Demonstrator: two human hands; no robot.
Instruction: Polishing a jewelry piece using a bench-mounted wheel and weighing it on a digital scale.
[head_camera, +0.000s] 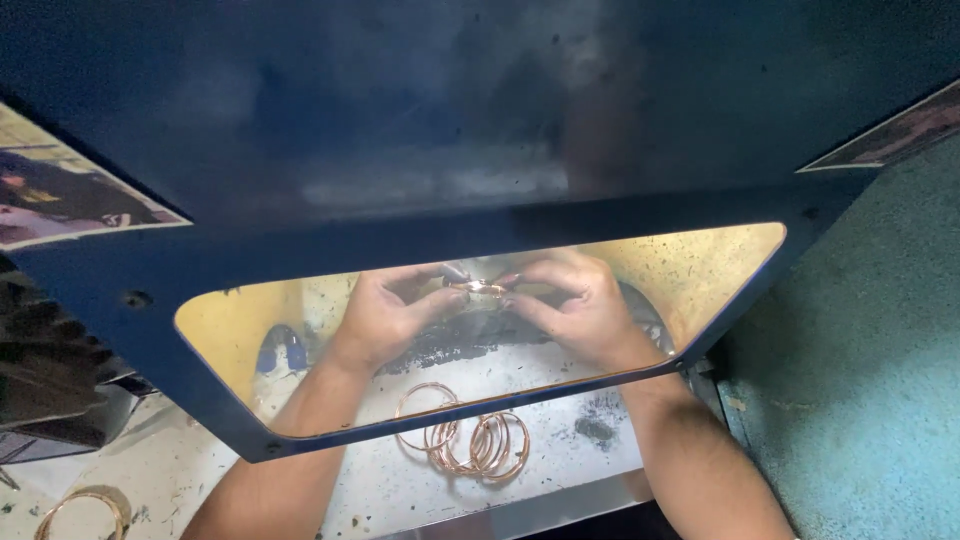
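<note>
Dark blue machine housing fills the upper view, and its yellow-tinted window is the landmark. Left of and below the window, a loose bangle lies on the white bench. Behind the window, the left hand and right hand pinch one copper bangle between them. Below the window's lower edge sits a pile of bangles. A fingertip could slip toward whatever tool works there; the glare hides it.
</note>
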